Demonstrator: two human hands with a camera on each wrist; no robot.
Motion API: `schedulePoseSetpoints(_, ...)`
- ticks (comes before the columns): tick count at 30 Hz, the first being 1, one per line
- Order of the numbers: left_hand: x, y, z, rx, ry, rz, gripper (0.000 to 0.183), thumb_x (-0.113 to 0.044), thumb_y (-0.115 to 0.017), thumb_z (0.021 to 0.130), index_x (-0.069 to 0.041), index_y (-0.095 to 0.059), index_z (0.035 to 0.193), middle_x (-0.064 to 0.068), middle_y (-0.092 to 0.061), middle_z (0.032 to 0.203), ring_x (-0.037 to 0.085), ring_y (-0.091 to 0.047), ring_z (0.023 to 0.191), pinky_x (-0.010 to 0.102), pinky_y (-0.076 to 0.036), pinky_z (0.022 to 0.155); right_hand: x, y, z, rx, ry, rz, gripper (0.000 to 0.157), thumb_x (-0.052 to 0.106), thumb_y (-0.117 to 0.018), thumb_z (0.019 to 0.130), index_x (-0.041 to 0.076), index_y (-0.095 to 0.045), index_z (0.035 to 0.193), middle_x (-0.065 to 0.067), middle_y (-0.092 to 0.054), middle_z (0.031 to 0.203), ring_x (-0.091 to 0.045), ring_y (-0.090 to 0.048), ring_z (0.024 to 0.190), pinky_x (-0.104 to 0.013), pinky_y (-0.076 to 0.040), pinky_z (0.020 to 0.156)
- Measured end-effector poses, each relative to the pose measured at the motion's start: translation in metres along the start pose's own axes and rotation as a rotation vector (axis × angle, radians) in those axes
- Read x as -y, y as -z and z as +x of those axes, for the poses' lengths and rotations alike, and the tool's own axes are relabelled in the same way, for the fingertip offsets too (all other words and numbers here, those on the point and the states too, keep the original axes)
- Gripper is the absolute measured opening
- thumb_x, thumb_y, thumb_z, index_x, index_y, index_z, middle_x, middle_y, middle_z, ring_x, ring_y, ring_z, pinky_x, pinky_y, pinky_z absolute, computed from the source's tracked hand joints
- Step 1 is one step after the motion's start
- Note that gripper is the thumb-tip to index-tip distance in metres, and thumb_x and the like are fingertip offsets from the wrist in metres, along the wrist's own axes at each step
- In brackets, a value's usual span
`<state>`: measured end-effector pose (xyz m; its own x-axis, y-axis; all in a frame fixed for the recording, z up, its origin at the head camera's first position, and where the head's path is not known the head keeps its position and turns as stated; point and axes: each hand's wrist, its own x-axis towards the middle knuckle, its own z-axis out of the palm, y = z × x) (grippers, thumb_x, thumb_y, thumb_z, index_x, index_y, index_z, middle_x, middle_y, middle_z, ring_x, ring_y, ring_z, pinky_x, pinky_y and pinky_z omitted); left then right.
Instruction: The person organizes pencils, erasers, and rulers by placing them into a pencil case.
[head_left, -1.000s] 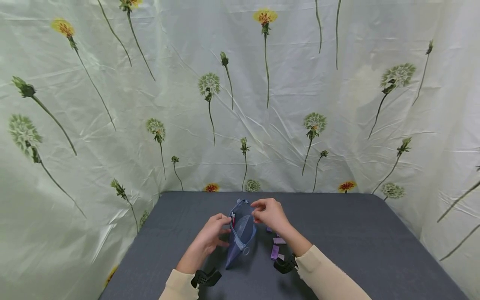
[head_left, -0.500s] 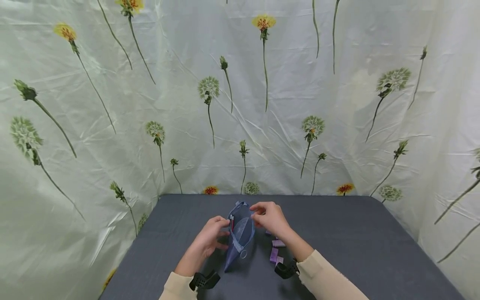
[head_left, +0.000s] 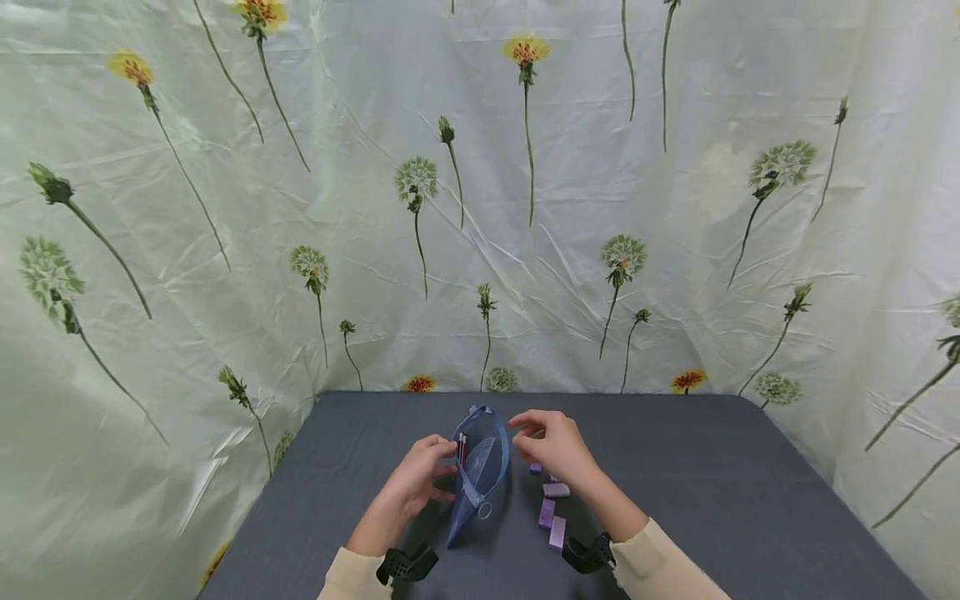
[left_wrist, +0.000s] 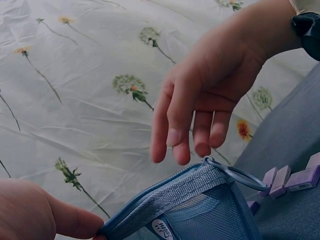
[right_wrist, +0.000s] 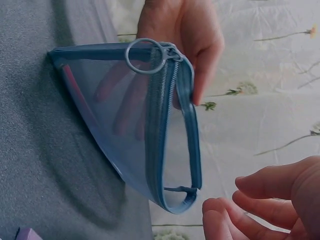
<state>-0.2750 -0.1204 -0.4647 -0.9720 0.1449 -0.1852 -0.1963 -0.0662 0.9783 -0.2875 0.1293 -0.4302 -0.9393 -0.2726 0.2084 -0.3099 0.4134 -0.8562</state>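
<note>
A blue mesh zipper pouch [head_left: 468, 502] stands unzipped over the table, its mouth gaping and a ring pull [right_wrist: 145, 56] hanging at the near end. My left hand [head_left: 415, 477] pinches its left rim by the thumb, and the other fingers show through the mesh in the right wrist view. Inside the pouch are slim pens or pencils [head_left: 462, 447] and a clear rounded piece [head_left: 482, 460]. Just right of the mouth, my right hand [head_left: 557, 451] hovers with loosely bent fingers, apart from the rim and holding nothing.
Several small purple blocks [head_left: 547, 512] lie in a loose row on the dark grey table [head_left: 697, 500], right of the pouch and partly under the right forearm. A pale floral curtain [head_left: 555, 325] hangs behind the table's far edge.
My right hand has drawn off the pouch's right rim and moved a little rightward. More of the purple blocks show. The left hand keeps its pinch.
</note>
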Motion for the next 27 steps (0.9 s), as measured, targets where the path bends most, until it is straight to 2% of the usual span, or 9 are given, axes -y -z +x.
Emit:
schedulePoseSetpoints(6,0.000,0.001,0.001,0.004,-0.001,0.002,0.020,-0.021,-0.053,0.103,-0.011,-0.049,0.087,0.024,-0.044,0.123,0.041,-0.054,0.107,0.065,-0.052,0.074,-0.007,0.007,-0.006,-0.051,-0.011,-0.010,0.022,0.010,-0.072,0.091,0.013,-0.073,0.113,-0.006,-0.072,0.086,-0.021,-0.069,0.072,-0.033,-0.055,0.061)
schedulePoseSetpoints(12,0.000,0.002,0.000,0.007,-0.004,0.003,0.021,-0.021,-0.053,0.104,-0.011,-0.049,0.086,0.017,-0.047,0.112,0.039,-0.054,0.104,0.064,-0.053,0.073,-0.018,0.010,-0.014,-0.073,-0.053,0.028,0.022,0.008,-0.072,0.090,0.010,-0.073,0.112,-0.004,-0.070,0.087,-0.030,-0.071,0.075,-0.036,-0.058,0.064)
schedulePoseSetpoints(18,0.001,0.002,0.000,0.013,0.001,-0.010,0.021,-0.020,-0.052,0.104,-0.012,-0.049,0.084,0.020,-0.046,0.116,0.037,-0.055,0.102,0.066,-0.052,0.074,-0.028,0.014,-0.020,-0.096,-0.078,0.052,0.023,0.006,-0.072,0.089,0.007,-0.073,0.112,-0.008,-0.071,0.089,-0.033,-0.071,0.075,-0.041,-0.059,0.065)
schedulePoseSetpoints(22,0.001,0.002,0.000,0.010,0.008,-0.011,0.020,-0.020,-0.053,0.103,-0.012,-0.049,0.085,0.021,-0.047,0.118,0.038,-0.056,0.102,0.063,-0.053,0.071,-0.039,0.019,-0.022,-0.114,-0.094,0.056,0.023,0.005,-0.072,0.089,0.006,-0.073,0.113,-0.010,-0.070,0.089,-0.035,-0.070,0.075,-0.043,-0.059,0.065)
schedulePoseSetpoints(27,0.000,0.002,0.001,0.007,0.012,-0.017,0.018,-0.019,-0.053,0.103,-0.010,-0.050,0.087,0.021,-0.048,0.119,0.041,-0.056,0.105,0.061,-0.054,0.069,-0.055,0.026,-0.020,-0.116,-0.113,0.040,0.023,0.004,-0.071,0.090,0.004,-0.072,0.113,-0.007,-0.070,0.087,-0.031,-0.070,0.074,-0.040,-0.059,0.063)
